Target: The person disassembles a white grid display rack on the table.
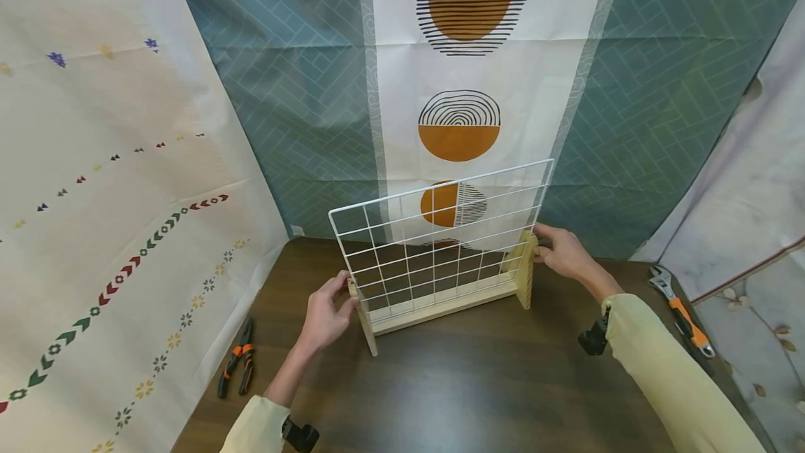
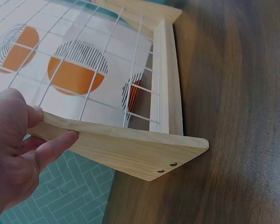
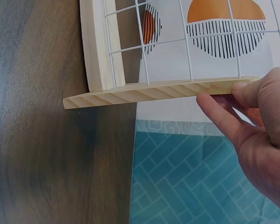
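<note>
A white wire grid (image 1: 402, 195) leans upright in a pale wooden stand, whose long base bar (image 1: 443, 305) rests on the dark table. At the stand's left end my left hand (image 1: 325, 313) pinches the upper edge of the wooden side panel (image 2: 112, 144), which has two metal screw heads low down. My right hand (image 1: 564, 254) grips the opposite side panel (image 3: 144, 93) near its upper end, thumb on one face and fingers on the other. The grid's lower wires meet the base bar. Some fingertips of both hands are hidden behind the panels.
Pliers (image 1: 239, 351) with orange and black handles lie at the table's left edge. On the right lies an adjustable wrench (image 1: 682, 313) with an orange handle, a dark object partly beneath it. Behind the table (image 1: 453, 383) hangs a patterned cloth (image 1: 302, 124); other cloths flank both sides.
</note>
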Demonstrator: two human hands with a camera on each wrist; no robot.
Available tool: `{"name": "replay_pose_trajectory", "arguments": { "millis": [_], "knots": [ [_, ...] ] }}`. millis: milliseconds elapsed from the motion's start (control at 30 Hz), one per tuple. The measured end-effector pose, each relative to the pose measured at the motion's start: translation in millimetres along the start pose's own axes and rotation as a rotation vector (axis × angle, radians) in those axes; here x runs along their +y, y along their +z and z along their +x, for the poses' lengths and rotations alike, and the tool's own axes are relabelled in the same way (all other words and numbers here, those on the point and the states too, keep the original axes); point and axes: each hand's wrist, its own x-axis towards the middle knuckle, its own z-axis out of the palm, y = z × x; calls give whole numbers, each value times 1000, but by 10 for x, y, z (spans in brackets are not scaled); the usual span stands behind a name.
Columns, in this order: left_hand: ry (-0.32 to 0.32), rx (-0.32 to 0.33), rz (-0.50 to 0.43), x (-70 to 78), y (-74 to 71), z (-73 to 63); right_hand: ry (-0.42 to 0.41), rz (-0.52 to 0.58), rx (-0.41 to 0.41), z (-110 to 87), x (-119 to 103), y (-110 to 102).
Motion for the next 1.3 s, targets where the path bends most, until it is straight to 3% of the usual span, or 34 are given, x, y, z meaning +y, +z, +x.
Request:
{"name": "replay_pose_trajectory", "arguments": {
  "millis": [367, 733, 900, 1067, 1300],
  "knots": [
    [18, 27, 30, -14, -16, -81, -4, 24, 5, -3, -23, 47],
    [1, 34, -1, -30, -39, -127, -22, 4, 5, 0, -51, 74],
    [-1, 23, -24, -47, -53, -114, -22, -54, 29, -21, -67, 92],
    [19, 20, -38, -61, -63, -113, -90, -188, 195, -87, -98, 240],
    [44, 55, 27, -85, -72, -120, -245, -224, 620, -238, -351, 823]
  ]
}}
